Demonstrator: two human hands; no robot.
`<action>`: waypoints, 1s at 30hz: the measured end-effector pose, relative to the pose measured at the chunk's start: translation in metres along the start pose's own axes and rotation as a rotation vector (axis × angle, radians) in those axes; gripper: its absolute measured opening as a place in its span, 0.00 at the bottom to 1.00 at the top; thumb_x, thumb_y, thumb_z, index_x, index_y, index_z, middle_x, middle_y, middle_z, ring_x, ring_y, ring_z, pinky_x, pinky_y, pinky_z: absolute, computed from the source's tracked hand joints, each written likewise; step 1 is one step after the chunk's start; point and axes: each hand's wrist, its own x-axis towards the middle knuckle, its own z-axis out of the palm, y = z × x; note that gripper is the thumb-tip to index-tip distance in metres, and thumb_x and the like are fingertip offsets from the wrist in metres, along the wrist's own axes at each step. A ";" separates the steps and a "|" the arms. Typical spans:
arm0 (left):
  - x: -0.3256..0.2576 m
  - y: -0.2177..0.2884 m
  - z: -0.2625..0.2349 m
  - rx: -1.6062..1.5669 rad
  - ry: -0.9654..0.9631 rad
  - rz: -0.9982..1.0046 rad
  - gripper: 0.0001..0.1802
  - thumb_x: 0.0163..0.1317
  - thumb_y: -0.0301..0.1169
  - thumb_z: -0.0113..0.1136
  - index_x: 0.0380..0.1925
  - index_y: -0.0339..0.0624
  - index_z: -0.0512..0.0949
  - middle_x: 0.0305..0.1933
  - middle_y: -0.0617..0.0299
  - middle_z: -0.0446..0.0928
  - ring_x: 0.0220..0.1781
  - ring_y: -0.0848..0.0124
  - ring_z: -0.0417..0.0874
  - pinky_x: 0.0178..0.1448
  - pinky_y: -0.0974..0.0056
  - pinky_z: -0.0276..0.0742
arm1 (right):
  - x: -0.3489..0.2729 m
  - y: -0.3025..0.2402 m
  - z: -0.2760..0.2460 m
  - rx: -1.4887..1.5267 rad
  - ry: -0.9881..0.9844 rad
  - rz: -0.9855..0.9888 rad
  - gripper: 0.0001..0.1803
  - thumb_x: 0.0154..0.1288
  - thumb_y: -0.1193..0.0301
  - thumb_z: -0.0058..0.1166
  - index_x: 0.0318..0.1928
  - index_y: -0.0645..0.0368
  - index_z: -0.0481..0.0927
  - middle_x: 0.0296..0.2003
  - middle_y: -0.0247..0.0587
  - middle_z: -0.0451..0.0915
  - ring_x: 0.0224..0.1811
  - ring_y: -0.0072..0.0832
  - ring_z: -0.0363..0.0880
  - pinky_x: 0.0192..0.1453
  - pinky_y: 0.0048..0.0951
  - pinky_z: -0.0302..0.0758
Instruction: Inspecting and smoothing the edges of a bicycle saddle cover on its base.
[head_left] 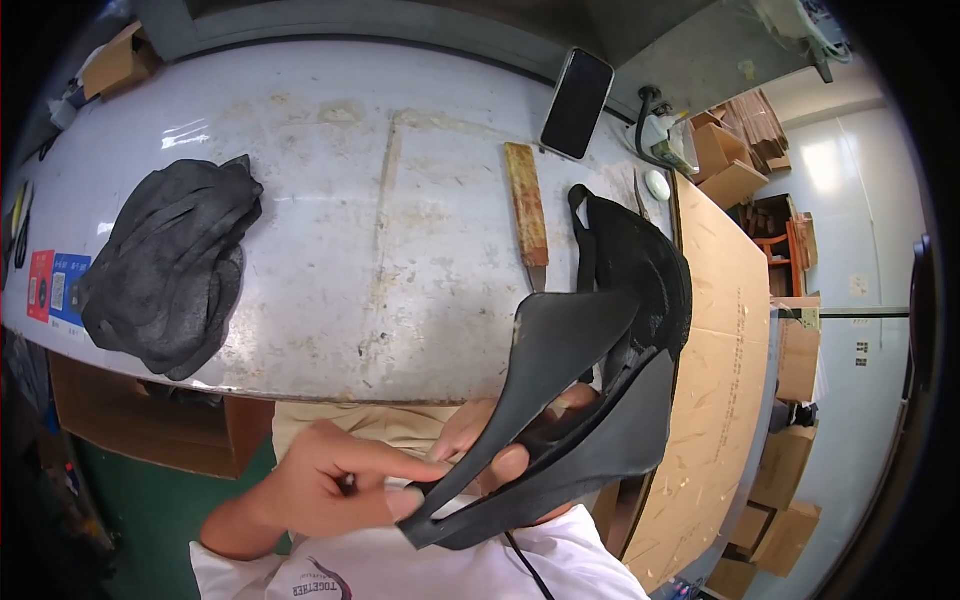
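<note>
My left hand (335,480) pinches the narrow tip of a black V-shaped piece (575,345), thumb and forefinger closed on it. The piece has two smooth, leather-like wings that widen toward the upper right, with a long gap down the middle. My right hand (508,464) grips it from underneath; fingers show through the gap and the rest is hidden behind the wings. The piece is held in the air over the table's near edge. Just behind it on the table lies a black mesh item (645,250) with a strap-like loop, partly covered by the upper wing.
A heap of dark grey sheets (170,265) lies on the left of the white table (320,220). A worn yellow-handled blade (526,205) and a phone (577,103) lie toward the right. A cardboard sheet (715,380) borders the right side; an open box (150,415) stands below left.
</note>
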 end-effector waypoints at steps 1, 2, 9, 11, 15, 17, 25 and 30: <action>0.005 -0.014 -0.003 0.088 0.163 0.181 0.27 0.63 0.22 0.61 0.64 0.39 0.71 0.27 0.66 0.78 0.18 0.86 0.66 0.23 0.77 0.60 | 0.000 -0.001 0.002 0.001 -0.002 0.000 0.23 0.64 0.70 0.65 0.56 0.37 0.72 0.40 0.49 0.83 0.45 0.43 0.84 0.47 0.44 0.84; 0.009 -0.018 -0.005 0.174 0.320 0.365 0.30 0.62 0.22 0.61 0.66 0.39 0.69 0.31 0.64 0.79 0.18 0.86 0.64 0.23 0.77 0.59 | -0.002 -0.005 0.005 -0.034 -0.008 0.048 0.21 0.64 0.70 0.65 0.55 0.40 0.73 0.40 0.48 0.83 0.45 0.42 0.84 0.47 0.42 0.83; 0.044 0.017 0.019 -0.495 0.420 0.078 0.43 0.66 0.30 0.60 0.74 0.40 0.46 0.55 0.55 0.76 0.50 0.75 0.79 0.55 0.70 0.74 | 0.008 0.004 0.012 -0.206 -0.177 0.470 0.13 0.64 0.68 0.64 0.47 0.57 0.80 0.41 0.42 0.82 0.45 0.34 0.82 0.48 0.32 0.78; 0.045 0.013 0.025 -0.522 0.463 0.175 0.38 0.69 0.22 0.53 0.74 0.42 0.45 0.53 0.58 0.75 0.28 0.84 0.76 0.27 0.78 0.70 | 0.008 0.003 0.006 -0.239 -0.190 0.522 0.12 0.64 0.68 0.64 0.45 0.60 0.81 0.42 0.41 0.82 0.45 0.32 0.81 0.48 0.30 0.78; 0.044 0.011 0.025 -0.286 0.627 0.273 0.37 0.69 0.21 0.52 0.73 0.41 0.46 0.56 0.60 0.72 0.49 0.82 0.73 0.49 0.75 0.71 | 0.018 0.010 -0.014 -0.723 -0.623 0.245 0.15 0.62 0.65 0.67 0.47 0.58 0.83 0.43 0.37 0.81 0.47 0.28 0.77 0.51 0.27 0.71; 0.043 0.009 0.025 -0.341 0.559 0.181 0.37 0.69 0.22 0.53 0.73 0.40 0.46 0.56 0.60 0.71 0.51 0.80 0.73 0.52 0.73 0.70 | 0.015 0.025 -0.011 -0.297 -0.369 0.052 0.11 0.62 0.67 0.65 0.38 0.62 0.81 0.36 0.43 0.80 0.38 0.35 0.78 0.43 0.34 0.72; 0.047 0.004 0.026 -0.355 0.528 0.229 0.36 0.71 0.24 0.52 0.73 0.40 0.45 0.57 0.57 0.70 0.54 0.78 0.71 0.58 0.69 0.69 | 0.018 0.031 -0.016 -0.180 -0.405 -0.182 0.29 0.64 0.76 0.61 0.64 0.41 0.71 0.35 0.42 0.78 0.37 0.29 0.76 0.43 0.28 0.75; 0.048 -0.006 0.031 -0.408 0.496 0.243 0.34 0.72 0.27 0.51 0.72 0.38 0.46 0.58 0.56 0.69 0.56 0.76 0.70 0.60 0.68 0.68 | 0.008 0.031 -0.011 0.012 -0.382 -0.080 0.15 0.66 0.73 0.61 0.51 0.50 0.75 0.39 0.42 0.78 0.44 0.29 0.76 0.44 0.29 0.77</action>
